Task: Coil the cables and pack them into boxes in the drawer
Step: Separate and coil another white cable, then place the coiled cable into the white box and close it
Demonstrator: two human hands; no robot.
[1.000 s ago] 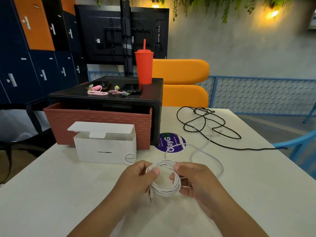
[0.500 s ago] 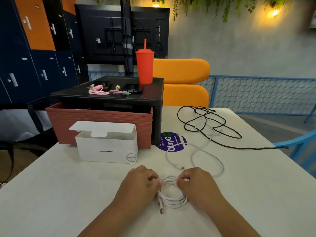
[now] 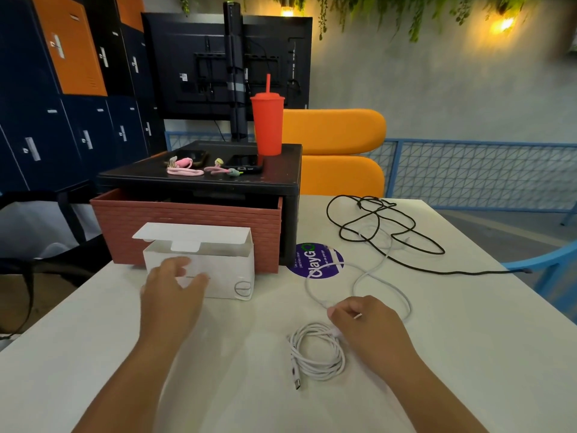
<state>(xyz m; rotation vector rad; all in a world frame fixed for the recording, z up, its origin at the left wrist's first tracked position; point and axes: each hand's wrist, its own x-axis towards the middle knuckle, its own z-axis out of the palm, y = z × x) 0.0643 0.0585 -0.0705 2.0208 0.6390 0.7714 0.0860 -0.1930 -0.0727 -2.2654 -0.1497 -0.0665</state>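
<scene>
Low in the centre of the frame, your coiled white cable (image 3: 317,351) lies flat on the table (image 3: 93,354), its plug end poking out at the lower left of the coil. Your right hand (image 3: 367,328) sits just to its right, fingers curled, the lower knuckles touching the coil's upper right edge. Thumb and forefinger pinch the near end of the loose white cable (image 3: 373,268), and a white sliver shows between your fingers. That cable snakes away up the frame across the purple sticker (image 3: 315,260) and under the black cable (image 3: 390,235), which sprawls at centre right.

Over at centre left, your left hand (image 3: 173,289) is blurred, fingers loosely spread and gripping nothing. It sits in front of the white box (image 3: 224,270), lid flap up. Whether the fingertips touch the box, I cannot tell. Right behind the box is the brick-red drawer (image 3: 187,223), pulled out of the black cabinet (image 3: 199,182). On top of it stand a red tumbler (image 3: 267,123) and some pink cables (image 3: 184,170).
</scene>
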